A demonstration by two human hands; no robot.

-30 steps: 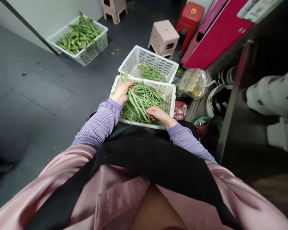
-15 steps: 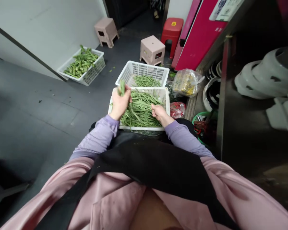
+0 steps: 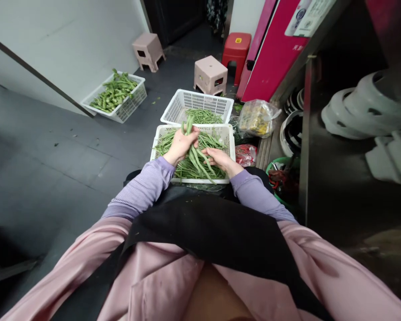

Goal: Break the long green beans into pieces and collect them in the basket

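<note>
Long green beans fill the near white basket (image 3: 231, 147) in front of my lap. My left hand (image 3: 183, 141) is wrapped round a bunch of green beans (image 3: 197, 161), whose long ends hang down to the right over the basket. Just right of that bunch, my right hand (image 3: 218, 159) has its fingers partly spread at the hanging ends; whether it pinches a bean is unclear. Behind stands a second white basket (image 3: 173, 103) with a smaller heap of beans (image 3: 203, 116).
A white basket (image 3: 140, 91) of green vegetables stands by the left wall. Beyond are pale stools (image 3: 210, 71) and a red stool (image 3: 236, 49). Bags (image 3: 258, 119), a green tub (image 3: 276, 162) and a dark shelf (image 3: 334, 178) line the right side.
My left hand has moved right with its bunch, which now hangs over the middle of the near basket. My right hand's fingers have loosened from a closed pinch.
</note>
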